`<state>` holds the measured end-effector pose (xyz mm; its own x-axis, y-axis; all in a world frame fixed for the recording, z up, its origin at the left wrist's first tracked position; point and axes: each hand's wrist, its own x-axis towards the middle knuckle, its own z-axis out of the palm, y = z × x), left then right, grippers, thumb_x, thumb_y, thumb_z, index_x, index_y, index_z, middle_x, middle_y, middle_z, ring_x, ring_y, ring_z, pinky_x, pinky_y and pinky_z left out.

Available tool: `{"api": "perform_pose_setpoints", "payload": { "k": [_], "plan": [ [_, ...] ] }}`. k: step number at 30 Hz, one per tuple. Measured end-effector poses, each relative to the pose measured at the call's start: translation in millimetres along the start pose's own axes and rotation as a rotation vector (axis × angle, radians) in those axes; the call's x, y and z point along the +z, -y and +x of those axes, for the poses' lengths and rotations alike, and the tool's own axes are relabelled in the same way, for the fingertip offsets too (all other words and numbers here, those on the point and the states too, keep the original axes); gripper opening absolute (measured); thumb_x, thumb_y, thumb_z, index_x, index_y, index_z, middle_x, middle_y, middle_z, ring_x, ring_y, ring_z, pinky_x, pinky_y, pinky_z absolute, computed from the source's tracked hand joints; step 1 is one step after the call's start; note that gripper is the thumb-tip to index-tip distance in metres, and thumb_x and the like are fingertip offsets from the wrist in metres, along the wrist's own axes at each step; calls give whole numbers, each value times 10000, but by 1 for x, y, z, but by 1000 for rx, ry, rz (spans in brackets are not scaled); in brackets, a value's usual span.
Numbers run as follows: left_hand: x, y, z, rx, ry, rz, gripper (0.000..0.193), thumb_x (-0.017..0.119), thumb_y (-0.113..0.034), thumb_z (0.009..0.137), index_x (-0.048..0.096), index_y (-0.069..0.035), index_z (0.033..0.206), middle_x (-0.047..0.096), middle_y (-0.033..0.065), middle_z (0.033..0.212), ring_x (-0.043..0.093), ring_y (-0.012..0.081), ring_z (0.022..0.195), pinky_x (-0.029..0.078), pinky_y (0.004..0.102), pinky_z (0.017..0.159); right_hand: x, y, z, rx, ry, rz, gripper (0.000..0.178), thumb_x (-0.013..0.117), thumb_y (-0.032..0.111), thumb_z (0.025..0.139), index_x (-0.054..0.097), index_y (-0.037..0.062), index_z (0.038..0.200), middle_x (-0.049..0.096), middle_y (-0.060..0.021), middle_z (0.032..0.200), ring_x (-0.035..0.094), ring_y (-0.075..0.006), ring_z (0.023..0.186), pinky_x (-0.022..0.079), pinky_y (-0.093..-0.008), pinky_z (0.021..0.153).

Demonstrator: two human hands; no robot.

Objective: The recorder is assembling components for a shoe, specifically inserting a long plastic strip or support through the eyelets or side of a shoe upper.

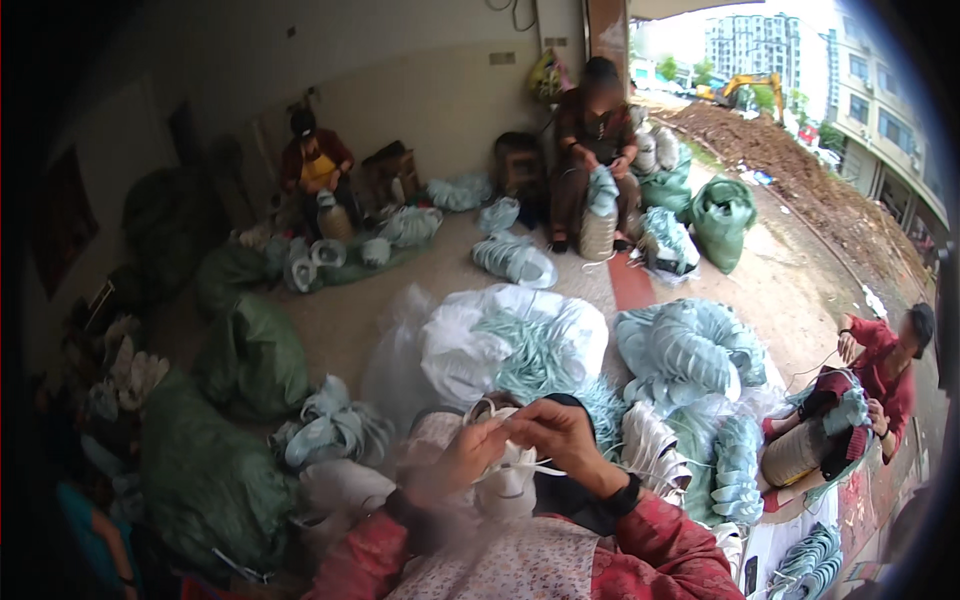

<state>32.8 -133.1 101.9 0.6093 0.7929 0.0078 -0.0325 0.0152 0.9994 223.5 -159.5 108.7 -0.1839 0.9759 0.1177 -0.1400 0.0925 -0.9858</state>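
My left hand [472, 452] and my right hand [562, 438] meet in front of my chest, fingertips pinched close together. Between and below them runs a thin white lace [543, 468], one end sticking out under the right hand. Just beneath is a white shoe upper [507, 490], held upright against my lap, partly covered by the hands. Both hands are closed on the lace; the exact grip of the fingertips is too small to tell. A patterned apron [500, 565] covers my lap.
Ahead lies a white plastic bag [455, 335] with a bundle of light-blue laces [540, 355]. Stacked light-blue shoe uppers [690, 350] and white uppers [650, 450] are to the right. Green sacks [205, 480] stand left. Several people sit working around, one [885, 370] close at right.
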Motion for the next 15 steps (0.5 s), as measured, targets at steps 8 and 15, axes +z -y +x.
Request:
{"api": "perform_pose_setpoints", "payload": {
  "k": [8,15],
  "plan": [
    [-10,-6,-12,-74,73,43,209,439,-213,1007,562,-60,937,414,-73,710,378,36,613,307,219,528,5,13,-11,91,106,-19,188,642,202,945,670,46,1047,662,-4,830,589,-56,706,495,-203,579],
    [6,-10,-13,5,121,404,259,435,-202,1004,595,-18,917,474,-65,739,430,37,653,365,238,567,-4,0,-9,131,164,-54,192,640,171,943,665,19,1058,673,-17,847,615,-68,725,505,-211,592]
  ]
}}
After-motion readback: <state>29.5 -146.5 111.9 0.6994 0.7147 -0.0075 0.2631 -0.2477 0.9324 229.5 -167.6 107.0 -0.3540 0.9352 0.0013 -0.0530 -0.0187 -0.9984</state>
